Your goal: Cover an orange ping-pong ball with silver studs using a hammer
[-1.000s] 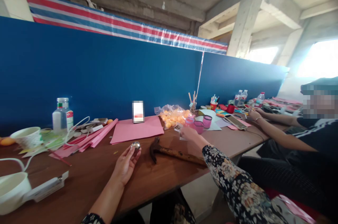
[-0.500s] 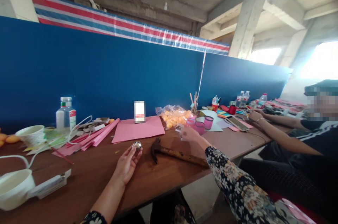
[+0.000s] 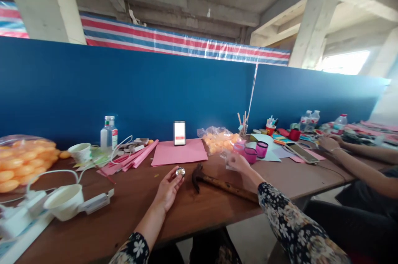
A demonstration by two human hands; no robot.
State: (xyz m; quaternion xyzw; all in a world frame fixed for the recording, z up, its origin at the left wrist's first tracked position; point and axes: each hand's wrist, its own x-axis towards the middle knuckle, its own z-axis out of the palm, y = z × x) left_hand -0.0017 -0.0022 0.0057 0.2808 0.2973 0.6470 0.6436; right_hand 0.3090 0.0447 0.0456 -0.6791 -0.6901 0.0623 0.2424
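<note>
Fingertips (image 3: pixel 175 174) of the left hand (image 3: pixel 168 191) are pinching a small silver ball (image 3: pixel 180 171). Just beside them, a hammer (image 3: pixel 222 182) is lying flat, head nearest, handle pointing away rightward. Right hand (image 3: pixel 239 162) is closing on something small and clear (image 3: pixel 228 157).

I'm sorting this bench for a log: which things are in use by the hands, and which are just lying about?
In use:
left hand holding the small silver ball
right hand holding a small clear piece

Lying about:
hammer
pink paper
water bottle
paper cup
</note>
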